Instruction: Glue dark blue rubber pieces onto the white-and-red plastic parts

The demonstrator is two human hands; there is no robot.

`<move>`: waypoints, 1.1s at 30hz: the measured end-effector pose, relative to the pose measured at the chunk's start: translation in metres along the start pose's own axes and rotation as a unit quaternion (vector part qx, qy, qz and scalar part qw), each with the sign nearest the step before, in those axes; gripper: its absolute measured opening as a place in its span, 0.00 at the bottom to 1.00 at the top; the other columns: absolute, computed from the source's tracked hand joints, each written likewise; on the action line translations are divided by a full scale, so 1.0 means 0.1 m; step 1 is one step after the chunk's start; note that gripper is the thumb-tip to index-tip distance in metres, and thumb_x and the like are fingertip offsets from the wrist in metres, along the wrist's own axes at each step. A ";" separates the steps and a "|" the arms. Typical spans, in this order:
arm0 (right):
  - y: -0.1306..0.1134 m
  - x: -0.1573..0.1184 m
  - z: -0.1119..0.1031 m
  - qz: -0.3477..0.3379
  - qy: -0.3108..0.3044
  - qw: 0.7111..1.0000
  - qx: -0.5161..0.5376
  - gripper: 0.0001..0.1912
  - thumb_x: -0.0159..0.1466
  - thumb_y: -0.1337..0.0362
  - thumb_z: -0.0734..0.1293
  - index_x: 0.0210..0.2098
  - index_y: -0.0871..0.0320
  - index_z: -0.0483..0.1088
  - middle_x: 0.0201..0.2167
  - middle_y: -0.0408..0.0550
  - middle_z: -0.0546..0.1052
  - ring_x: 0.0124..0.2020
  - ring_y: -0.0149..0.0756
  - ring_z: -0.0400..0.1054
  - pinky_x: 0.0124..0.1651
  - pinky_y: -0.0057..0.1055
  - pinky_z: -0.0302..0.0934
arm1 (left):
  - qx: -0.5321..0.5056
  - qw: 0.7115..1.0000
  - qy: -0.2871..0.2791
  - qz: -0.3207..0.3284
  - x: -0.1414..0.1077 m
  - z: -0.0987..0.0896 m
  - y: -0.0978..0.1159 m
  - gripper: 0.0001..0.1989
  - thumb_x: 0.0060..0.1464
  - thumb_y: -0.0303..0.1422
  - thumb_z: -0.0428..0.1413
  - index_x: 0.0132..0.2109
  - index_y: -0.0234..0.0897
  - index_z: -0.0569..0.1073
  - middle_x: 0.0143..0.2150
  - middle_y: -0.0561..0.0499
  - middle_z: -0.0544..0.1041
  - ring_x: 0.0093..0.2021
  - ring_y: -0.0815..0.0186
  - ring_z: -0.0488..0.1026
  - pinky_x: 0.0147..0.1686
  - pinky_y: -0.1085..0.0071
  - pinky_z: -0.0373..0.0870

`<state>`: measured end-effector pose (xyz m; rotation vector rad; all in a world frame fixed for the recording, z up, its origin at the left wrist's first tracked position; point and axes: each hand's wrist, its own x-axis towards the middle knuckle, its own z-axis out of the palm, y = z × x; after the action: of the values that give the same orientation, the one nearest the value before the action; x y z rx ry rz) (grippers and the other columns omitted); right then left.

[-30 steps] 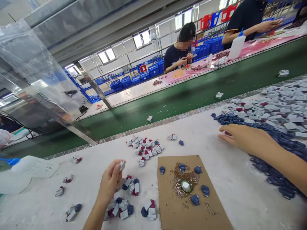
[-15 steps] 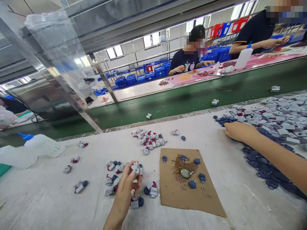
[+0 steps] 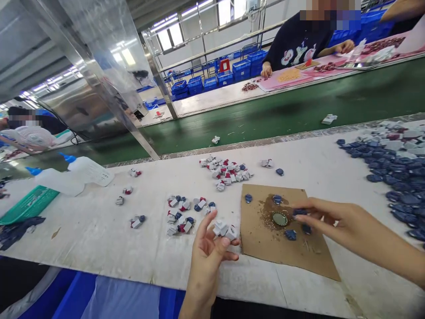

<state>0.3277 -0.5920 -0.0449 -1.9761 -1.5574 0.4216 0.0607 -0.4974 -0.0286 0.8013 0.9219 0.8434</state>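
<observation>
My left hand (image 3: 210, 254) is closed on a small light-grey moulded piece (image 3: 226, 229), held between thumb and fingers just left of a brown cardboard sheet (image 3: 265, 246). Over the sheet's right part, my right hand (image 3: 335, 217) pinches a small dark-blue piece (image 3: 299, 212). A round cap-like dish of liquid (image 3: 280, 219) sits on the cardboard amid a wet stain, close to my right fingertips. Several dark-blue pieces, among them one at the front (image 3: 290, 235), lie around it. Left of my left hand is a group of joined grey, blue and maroon pieces (image 3: 181, 215).
A heap of grey-and-maroon pieces (image 3: 227, 170) lies behind the cardboard. Dark-blue pieces (image 3: 401, 177) are piled at the right. White squeeze bottles (image 3: 89, 170) and a green basket (image 3: 29, 204) stand left. Beyond runs a green conveyor belt (image 3: 265, 119), with a co-worker (image 3: 299, 40) across it.
My right hand has come from the pile at the right to the cardboard, now with a dark-blue piece. My left hand still holds the grey piece, turned more upright. The view has shifted.
</observation>
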 end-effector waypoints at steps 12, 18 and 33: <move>0.10 -0.03 0.36 -0.148 0.040 0.978 -0.141 0.14 0.71 0.61 0.55 0.47 0.55 0.70 0.42 0.49 0.80 0.35 0.41 0.77 0.32 0.35 0.69 | -0.026 0.999 0.043 -0.001 -0.05 0.06 -0.08 0.20 0.33 0.37 0.74 0.36 0.38 0.81 0.33 0.50 0.81 0.31 0.69 0.78 0.21 0.83 0.69; 0.01 0.11 0.36 -0.218 -0.003 0.945 -0.243 0.11 0.66 0.70 0.54 0.30 0.54 0.62 0.23 0.44 0.70 0.20 0.37 0.66 0.21 0.30 0.50 | -0.018 1.000 0.019 -0.003 -0.02 0.06 -0.16 0.21 0.34 0.36 0.73 0.40 0.37 0.82 0.33 0.48 0.83 0.31 0.66 0.78 0.21 0.81 0.70; -0.44 0.19 0.18 -0.138 -0.015 0.990 -0.032 0.11 0.68 0.57 0.58 0.37 0.52 0.70 0.22 0.43 0.71 0.19 0.34 0.64 0.21 0.29 0.55 | -0.044 0.999 0.003 -0.007 -0.09 0.17 -0.11 0.14 0.33 0.34 0.73 0.30 0.37 0.82 0.29 0.51 0.82 0.24 0.74 0.72 0.26 0.80 0.71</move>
<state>0.2883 -0.5633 -0.0301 -1.7723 -1.8506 0.2918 0.0760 -0.5141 -0.0288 0.7159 0.8881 0.8696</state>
